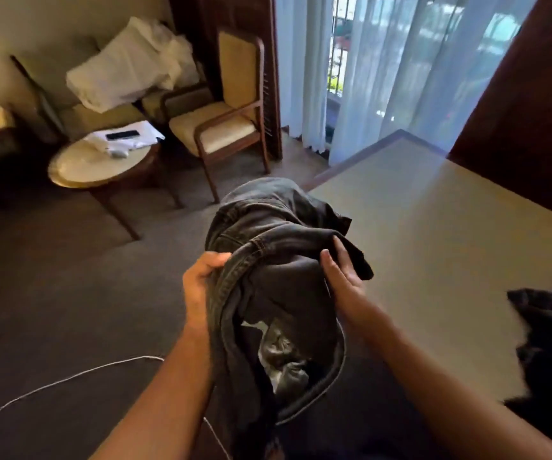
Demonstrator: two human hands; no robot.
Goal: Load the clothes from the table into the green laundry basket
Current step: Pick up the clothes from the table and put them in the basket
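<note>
Dark denim garment [268, 260] held bunched in mid-air, beyond the worktop's [417, 244] near-left edge, above the carpet. Left hand [200, 287] clenched on a thick seamed band at the bundle's left side; right hand [341, 280] half-spread, fingers flat against the fabric's right side, supporting rather than pinching. Judged moderately heavy, soft and limp, not fragile, not slippery; loose folds hang below the forearms and likely to trail. Best hold: the seamed band, plus a second grasp under the hanging bulk. More dark clothes [549, 327] heaped at the worktop's near-right edge. Green laundry basket not in view.
</note>
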